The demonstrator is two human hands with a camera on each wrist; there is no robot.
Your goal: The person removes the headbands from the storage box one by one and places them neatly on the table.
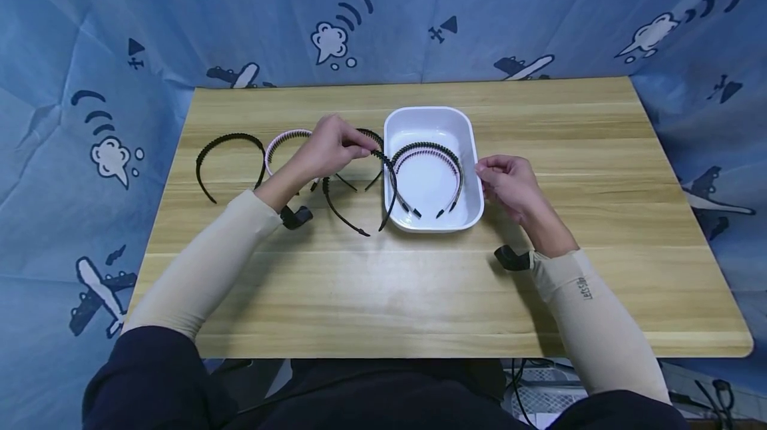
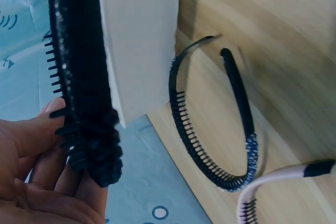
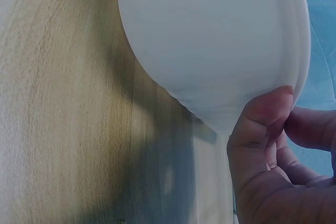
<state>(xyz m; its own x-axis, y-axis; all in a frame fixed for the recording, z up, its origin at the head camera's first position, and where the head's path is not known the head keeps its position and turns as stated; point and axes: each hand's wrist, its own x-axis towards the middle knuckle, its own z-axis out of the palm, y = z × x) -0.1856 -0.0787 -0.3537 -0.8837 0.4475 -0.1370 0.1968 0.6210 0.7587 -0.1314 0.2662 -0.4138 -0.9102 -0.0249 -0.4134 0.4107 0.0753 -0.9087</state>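
My left hand point(image 1: 332, 147) pinches a black toothed headband point(image 1: 393, 184) near its top, its two ends pointing down and overlapping the left edge of a white plastic tray point(image 1: 427, 108). In the left wrist view this headband point(image 2: 86, 77) appears large beside the tray's wall. My right hand point(image 1: 509, 184) holds the tray's right rim between thumb and finger, as the right wrist view of the tray's outer wall point(image 3: 210, 40) shows. Inside the tray lie a black headband point(image 1: 427, 145) and a pink headband point(image 1: 451, 162), one nested within the other.
On the wooden table point(image 1: 383, 297), left of the tray, lie a black headband point(image 1: 230, 136), a pink headband point(image 1: 274, 145) partly behind my left hand, and a black headband with a glittery band point(image 2: 184, 124). A blue patterned curtain point(image 1: 395, 17) hangs along the table's back and sides.
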